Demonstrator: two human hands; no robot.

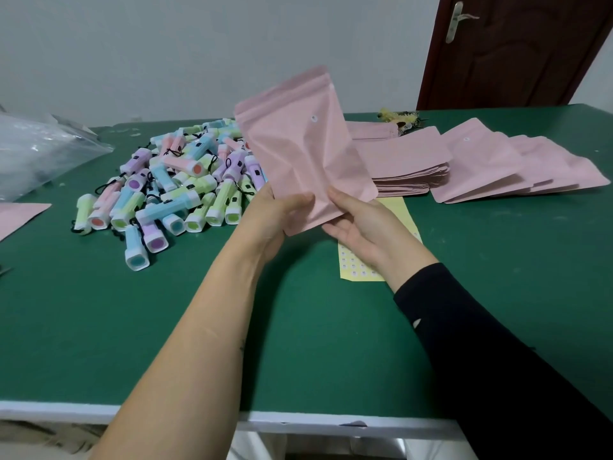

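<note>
A pink zip pouch [302,141] is held upright above the green table [298,343], its sealed top pointing up and away. My left hand [275,217] grips its lower left edge, thumb on the front. My right hand [361,227] holds the lower right corner, thumb on the front and fingers behind. A heap of small pastel flashlights [179,180] with black cords lies to the left of the pouch. Stacks of flat pink pouches [464,164] lie to the right.
A yellow sticker sheet [355,263] lies on the table under my right hand. A clear plastic bag [39,151] sits at the far left, with another pink pouch [20,214] at the left edge. A dark brown door [510,51] stands behind the table at right.
</note>
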